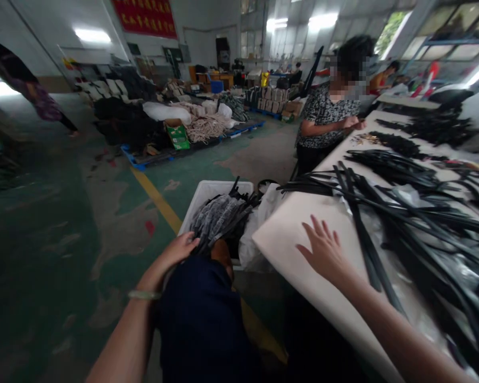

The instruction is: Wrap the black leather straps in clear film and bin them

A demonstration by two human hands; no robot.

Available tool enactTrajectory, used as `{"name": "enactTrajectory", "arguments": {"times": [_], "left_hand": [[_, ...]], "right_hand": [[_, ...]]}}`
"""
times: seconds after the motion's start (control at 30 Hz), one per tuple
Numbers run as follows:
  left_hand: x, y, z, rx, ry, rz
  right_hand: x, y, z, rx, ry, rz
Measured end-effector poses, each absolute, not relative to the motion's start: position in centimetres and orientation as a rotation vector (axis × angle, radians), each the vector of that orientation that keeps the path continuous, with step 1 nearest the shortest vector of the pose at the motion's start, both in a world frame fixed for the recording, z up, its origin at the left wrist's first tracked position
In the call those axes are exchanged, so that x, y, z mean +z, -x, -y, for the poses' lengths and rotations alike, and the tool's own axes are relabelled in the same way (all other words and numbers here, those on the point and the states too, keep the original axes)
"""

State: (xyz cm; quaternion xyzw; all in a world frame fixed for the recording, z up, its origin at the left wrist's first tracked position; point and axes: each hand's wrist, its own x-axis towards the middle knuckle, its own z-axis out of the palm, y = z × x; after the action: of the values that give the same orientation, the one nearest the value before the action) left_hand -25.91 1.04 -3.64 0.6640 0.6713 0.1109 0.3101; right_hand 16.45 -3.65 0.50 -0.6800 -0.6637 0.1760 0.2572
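My right hand point(322, 249) is spread over the bare front corner of the white table point(281, 226), fingers apart and holding nothing. To its right lie long black straps point(355, 213) in loose heaps, some in clear plastic. My left hand point(181, 248), a bangle on its wrist, is beside my knee at the near left edge of a white crate point(195, 199). Its fingers stretch out against the grey and black strips point(215, 215) in the crate; I see no grip on them, though the undersides of the fingers are hidden.
A white plastic bag point(251, 242) hangs between crate and table. A co-worker point(327, 114) stands at the table's far left side, hands together. Blue pallets point(175, 157) carry piled goods beyond a yellow floor line point(154, 194). Another person point(27, 80) is at far left.
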Motion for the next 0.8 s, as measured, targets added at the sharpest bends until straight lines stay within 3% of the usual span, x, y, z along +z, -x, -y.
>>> {"name": "enactTrajectory", "arguments": {"times": [0.03, 0.1, 0.2, 0.3, 0.43, 0.53, 0.67, 0.8], "left_hand": [[-2.3, 24.8, -1.4, 0.245, -1.757, -1.621], [1.2, 21.9, -1.9, 0.089, -1.771, -1.383], [6.4, 14.9, -1.6, -0.018, -2.047, -1.185], [8.7, 5.7, 0.3, 0.064, -2.385, -0.922], [5.5, -4.4, 3.3, 0.197, -2.649, -0.465], [1.5, -7.4, 3.9, 0.172, -2.682, -0.257], [-1.0, -7.3, 3.2, 0.146, -2.739, -0.249], [-1.1, -7.2, 2.9, 0.18, -2.817, -0.418]], "right_hand": [[-0.5, -19.4, 6.7, 0.153, 2.025, 1.83], [-2.2, -24.0, 12.1, -0.083, 2.318, 1.77], [-3.8, -25.8, 17.2, -0.007, 2.472, 1.832], [-4.0, -23.0, 18.8, 0.022, 2.345, 2.015], [-3.0, -19.2, 19.3, 0.091, 2.224, 2.031], [-2.7, -19.5, 19.7, 0.188, 2.171, 2.038], [-2.6, -23.0, 18.8, 0.292, 2.092, 2.075], [-2.1, -27.7, 15.7, 0.048, 2.195, 1.829]]}}
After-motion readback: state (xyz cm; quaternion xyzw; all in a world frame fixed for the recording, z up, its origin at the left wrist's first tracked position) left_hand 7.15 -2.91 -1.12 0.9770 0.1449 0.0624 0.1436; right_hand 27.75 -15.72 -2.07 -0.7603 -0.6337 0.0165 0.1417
